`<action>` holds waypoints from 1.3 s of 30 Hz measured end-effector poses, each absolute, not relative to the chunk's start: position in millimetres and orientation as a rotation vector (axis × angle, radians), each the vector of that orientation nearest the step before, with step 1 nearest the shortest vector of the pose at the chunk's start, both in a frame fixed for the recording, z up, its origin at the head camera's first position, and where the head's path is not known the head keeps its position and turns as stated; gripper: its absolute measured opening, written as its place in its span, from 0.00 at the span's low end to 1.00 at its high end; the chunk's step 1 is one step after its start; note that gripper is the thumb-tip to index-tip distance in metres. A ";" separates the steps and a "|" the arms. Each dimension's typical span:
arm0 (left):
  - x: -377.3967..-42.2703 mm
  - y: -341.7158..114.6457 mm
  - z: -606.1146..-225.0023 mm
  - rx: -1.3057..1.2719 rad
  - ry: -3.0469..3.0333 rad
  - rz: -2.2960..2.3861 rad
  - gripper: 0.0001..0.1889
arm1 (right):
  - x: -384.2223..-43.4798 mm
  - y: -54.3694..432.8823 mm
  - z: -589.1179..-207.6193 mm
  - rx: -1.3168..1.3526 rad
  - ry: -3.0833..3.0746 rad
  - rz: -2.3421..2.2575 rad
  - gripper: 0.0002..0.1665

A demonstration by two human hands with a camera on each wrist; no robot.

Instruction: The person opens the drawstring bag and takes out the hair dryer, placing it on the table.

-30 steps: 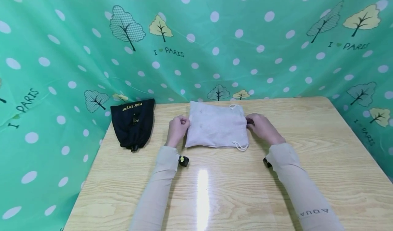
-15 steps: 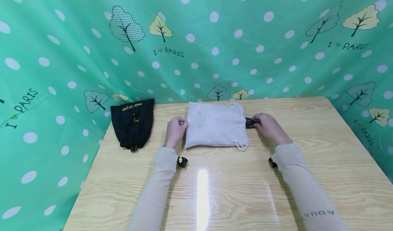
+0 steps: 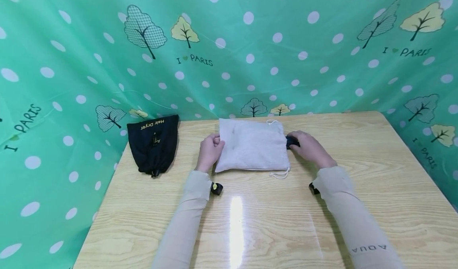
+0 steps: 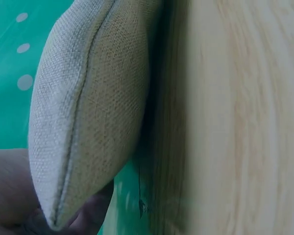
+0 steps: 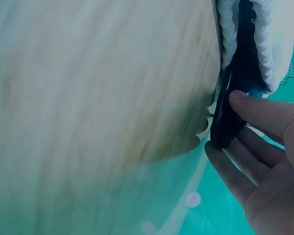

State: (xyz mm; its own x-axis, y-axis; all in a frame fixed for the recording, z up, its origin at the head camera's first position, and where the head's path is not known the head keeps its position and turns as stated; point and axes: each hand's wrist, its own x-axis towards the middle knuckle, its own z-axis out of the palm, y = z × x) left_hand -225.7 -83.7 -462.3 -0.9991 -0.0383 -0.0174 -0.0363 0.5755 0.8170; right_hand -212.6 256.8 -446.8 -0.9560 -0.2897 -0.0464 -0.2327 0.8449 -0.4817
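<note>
A pale linen drawstring bag (image 3: 252, 146) lies on the wooden table with its mouth facing right. My left hand (image 3: 211, 149) pinches its closed left end; in the left wrist view the bag's seamed corner (image 4: 71, 161) sits between thumb and fingers. At the mouth, my right hand (image 3: 307, 146) grips the end of a glossy black handle-like piece (image 5: 230, 115), thumb on one side and fingers on the other. The rest of that piece is hidden in the bag, whose gathered opening (image 5: 264, 49) surrounds it. White cord loops (image 3: 280, 175) hang from the mouth's near corner.
A black drawstring pouch (image 3: 154, 146) lettered "Hair Dryer" lies at the table's back left. Behind and to the sides hangs a green dotted cloth (image 3: 229, 54). The wooden table (image 3: 272, 221) stretches toward me, with a bright reflection on it.
My right hand first drew the black piece out to the right, then came back left, so less of it shows now. My left hand has shifted right, over the bag's edge.
</note>
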 end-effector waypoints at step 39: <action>-222.1 -89.1 -458.9 -0.021 -2.828 -1.245 0.21 | -212.8 276.0 -433.4 -0.420 2.901 -0.709 0.30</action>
State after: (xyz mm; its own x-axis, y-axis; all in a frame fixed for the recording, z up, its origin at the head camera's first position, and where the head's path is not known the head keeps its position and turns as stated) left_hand -222.1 -89.1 -458.9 -0.9986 -0.0087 0.0527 0.0331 0.6752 0.7369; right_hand -212.8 276.0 -433.4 -0.9535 -0.2961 -0.0553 -0.2373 0.8515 -0.4677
